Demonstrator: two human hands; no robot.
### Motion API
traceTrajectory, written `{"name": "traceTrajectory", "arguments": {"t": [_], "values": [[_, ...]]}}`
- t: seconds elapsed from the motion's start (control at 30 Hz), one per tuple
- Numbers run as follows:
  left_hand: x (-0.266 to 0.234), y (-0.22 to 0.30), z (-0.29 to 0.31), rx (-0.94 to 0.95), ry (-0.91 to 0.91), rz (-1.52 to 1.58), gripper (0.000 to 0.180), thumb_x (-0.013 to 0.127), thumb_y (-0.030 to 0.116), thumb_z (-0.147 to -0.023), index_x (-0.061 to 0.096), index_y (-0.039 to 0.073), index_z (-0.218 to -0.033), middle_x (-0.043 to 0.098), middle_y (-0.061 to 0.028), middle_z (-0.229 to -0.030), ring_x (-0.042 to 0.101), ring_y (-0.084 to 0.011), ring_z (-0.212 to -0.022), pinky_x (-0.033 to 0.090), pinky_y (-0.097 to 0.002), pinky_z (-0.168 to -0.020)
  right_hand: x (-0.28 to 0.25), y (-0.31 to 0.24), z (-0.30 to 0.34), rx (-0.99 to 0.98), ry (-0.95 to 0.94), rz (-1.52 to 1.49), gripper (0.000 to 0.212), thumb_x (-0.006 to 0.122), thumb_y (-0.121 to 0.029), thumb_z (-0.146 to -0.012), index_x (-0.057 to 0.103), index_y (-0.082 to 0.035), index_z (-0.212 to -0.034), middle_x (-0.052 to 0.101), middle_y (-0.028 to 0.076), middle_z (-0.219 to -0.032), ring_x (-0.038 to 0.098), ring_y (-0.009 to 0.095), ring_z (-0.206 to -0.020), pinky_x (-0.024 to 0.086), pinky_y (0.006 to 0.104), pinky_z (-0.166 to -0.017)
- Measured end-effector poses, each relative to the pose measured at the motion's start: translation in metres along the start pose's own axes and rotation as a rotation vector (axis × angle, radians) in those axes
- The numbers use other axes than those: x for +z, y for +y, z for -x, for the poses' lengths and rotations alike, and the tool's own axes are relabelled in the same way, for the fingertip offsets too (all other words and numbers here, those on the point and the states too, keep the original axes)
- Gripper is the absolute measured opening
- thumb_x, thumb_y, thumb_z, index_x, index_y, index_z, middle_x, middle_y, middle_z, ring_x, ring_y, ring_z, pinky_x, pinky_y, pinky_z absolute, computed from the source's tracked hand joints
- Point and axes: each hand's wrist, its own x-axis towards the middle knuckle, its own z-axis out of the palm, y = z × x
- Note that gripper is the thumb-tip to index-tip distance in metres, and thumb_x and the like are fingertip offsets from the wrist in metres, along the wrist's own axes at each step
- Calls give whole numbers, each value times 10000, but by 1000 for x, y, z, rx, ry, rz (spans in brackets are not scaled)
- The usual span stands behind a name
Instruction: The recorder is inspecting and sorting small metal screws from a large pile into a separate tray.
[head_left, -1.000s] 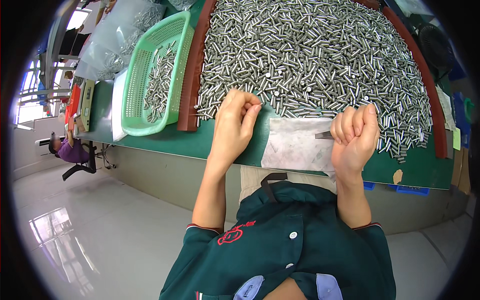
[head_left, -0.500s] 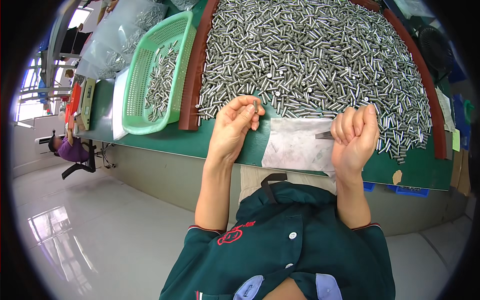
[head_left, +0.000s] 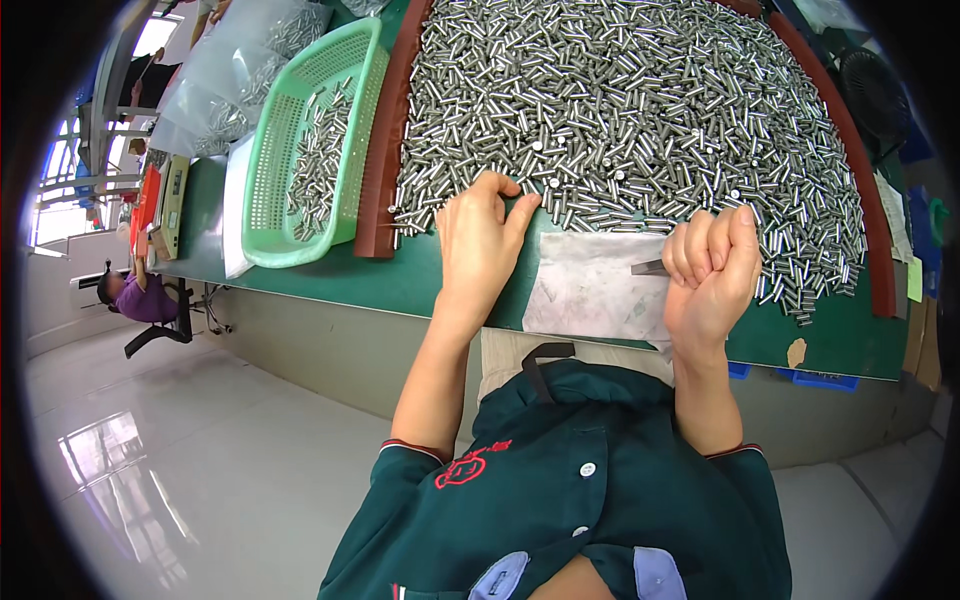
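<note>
My left hand (head_left: pixel 478 240) reaches over the near edge of a wide heap of short, shiny metal pins (head_left: pixel 620 100), its back turned up. Its thumb stands apart from the curled fingers, and no pin shows between them; the undersides of the fingers are hidden. Closed in a fist, my right hand (head_left: pixel 712 270) grips a flat, dark metal tool (head_left: pixel 649 268) whose end sticks out to the left. Most of that tool is hidden inside the fist. Beneath it, a whitish, stained cloth (head_left: pixel 590 290) lies at the green table's front edge.
Dark red rails (head_left: pixel 376 200) border the heap. Left of them stands a green plastic basket (head_left: pixel 255 215) partly filled with pins. Clear bags (head_left: pixel 215 100) of pins and a scale (head_left: pixel 172 205) lie farther left. A black fan (head_left: pixel 870 90) stands at the right. Another person (head_left: pixel 145 298) sits far left.
My left hand has turned palm down and moved slightly right; the pin that was pinched upright in its fingers no longer shows. My right hand has stayed nearly still with the tool.
</note>
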Motion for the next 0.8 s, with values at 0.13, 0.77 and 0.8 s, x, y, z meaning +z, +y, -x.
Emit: {"name": "traceTrajectory", "arguments": {"t": [0.13,0.77,0.8], "values": [[5,-4,1,33,25,-39,110,607,87,-715,563,-13,-707,398,-29,-451,374,-110,-401,324,-280,-425,0,-1,0,-4,13,-1,391,301,-220,-917,252,-105,-547,261,-9,-435,176,64,-383,166,221,-362],[-3,-23,8,-341,-340,1389,137,497,57,-837,496,-3,-960,551,-89,-790,321,-35,-494,286,-168,-446,0,-1,-1,20,15,-9,393,301,-225,-918,253,-105,-547,271,-5,-443,176,61,-385,160,222,-363],[-3,-23,8,-354,-342,1403,151,482,59,-841,497,-10,-975,554,-90,-792,333,-38,-506,292,-170,-449,0,0,-1,21,14,-9,393,301,-225,-918,253,-105,-547,271,-5,-443,176,61,-385,160,222,-363]]}}
